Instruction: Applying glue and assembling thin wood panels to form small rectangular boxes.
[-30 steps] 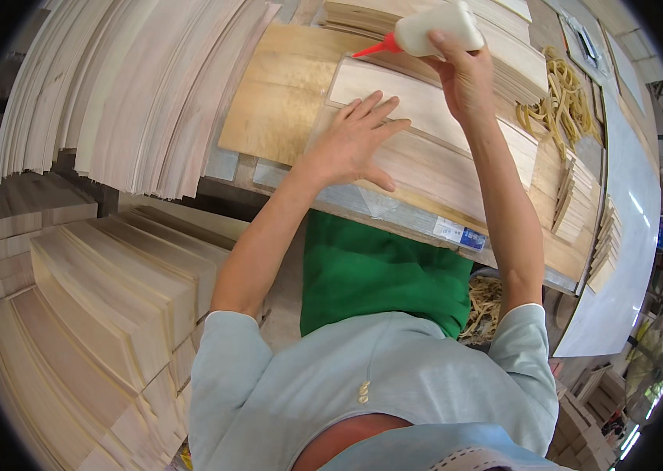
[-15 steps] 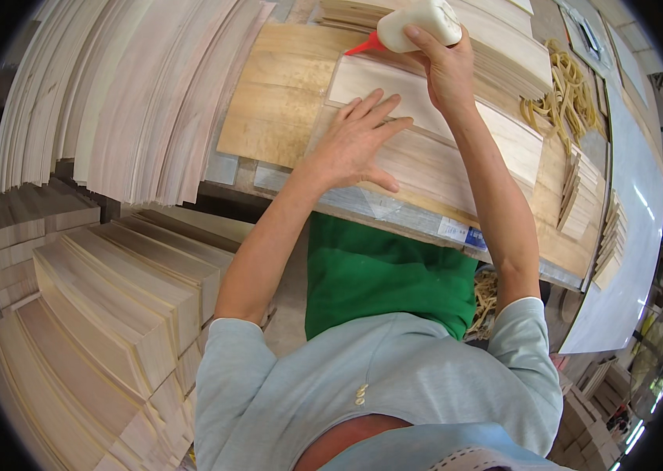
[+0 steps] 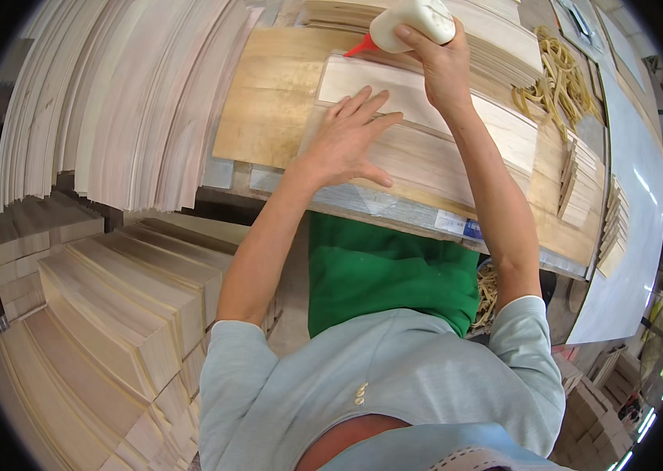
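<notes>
In my right hand [image 3: 449, 74] is a white squeeze bottle [image 3: 411, 25], tipped so its red nozzle [image 3: 360, 47] points down and left. The nozzle tip is at the far edge of a pale thin wooden board [image 3: 394, 82], near that board's far left corner. Whether glue is coming out is too small to tell. My left hand [image 3: 349, 140] rests with fingers spread over the pale board and a slightly darker thin board [image 3: 418, 161] on its near side. Both lie on a larger, yellowish wooden panel [image 3: 257, 102] on the worktable.
Beyond the boards lies a stack of thin wooden strips [image 3: 496, 51]. Tan rubber bands [image 3: 559, 82] are heaped at the right, with small wooden pieces [image 3: 577, 180] nearer me. Tall board stacks [image 3: 135, 94] stand left of the table, and bundled wood blocks [image 3: 123, 290] at near left.
The whole view has shifted slightly. Relative to the pale board, the bottle's nozzle is a little further right along its far edge. My left hand stays spread on the boards.
</notes>
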The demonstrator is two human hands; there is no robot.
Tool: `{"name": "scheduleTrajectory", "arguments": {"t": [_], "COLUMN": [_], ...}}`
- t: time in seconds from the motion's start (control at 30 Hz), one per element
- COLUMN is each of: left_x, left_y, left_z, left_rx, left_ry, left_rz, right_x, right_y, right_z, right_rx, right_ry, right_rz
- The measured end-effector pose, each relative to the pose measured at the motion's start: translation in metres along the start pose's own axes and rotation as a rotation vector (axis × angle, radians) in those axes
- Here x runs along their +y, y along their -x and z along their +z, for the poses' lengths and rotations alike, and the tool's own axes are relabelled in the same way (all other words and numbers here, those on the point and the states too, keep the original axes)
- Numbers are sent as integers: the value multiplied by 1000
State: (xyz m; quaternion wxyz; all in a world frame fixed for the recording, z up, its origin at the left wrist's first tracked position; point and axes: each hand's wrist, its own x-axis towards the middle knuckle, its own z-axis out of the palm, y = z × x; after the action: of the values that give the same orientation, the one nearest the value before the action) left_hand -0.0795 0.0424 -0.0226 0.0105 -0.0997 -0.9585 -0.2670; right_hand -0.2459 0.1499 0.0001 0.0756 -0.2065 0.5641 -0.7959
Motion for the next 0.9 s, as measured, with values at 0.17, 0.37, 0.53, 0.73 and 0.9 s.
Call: {"name": "scheduleTrajectory", "arguments": {"t": [0.17,0.37,0.53,0.73,0.9], "left_x": [1,5,6,9,14], "left_y": [0,-2,-3,-5,-6], "left_z": [0,-2,-1,-3,-7], "left_rx": [4,-26,-35,-54,-100], "left_ry": [-2,-30,-51,-69,-78], "left_rz": [4,-27,-27,-25,-87], "right_x": [-10,-30,-47,-75,-91], "right_y": [5,16,28,45,57], "right_z": [-23,-59,-97,-146,-190], "right_rx": [28,61,94,159,205], "right_ry": [54,129,164,218,286], "right_rz": [-7,-64,-51,-56,-80]}}
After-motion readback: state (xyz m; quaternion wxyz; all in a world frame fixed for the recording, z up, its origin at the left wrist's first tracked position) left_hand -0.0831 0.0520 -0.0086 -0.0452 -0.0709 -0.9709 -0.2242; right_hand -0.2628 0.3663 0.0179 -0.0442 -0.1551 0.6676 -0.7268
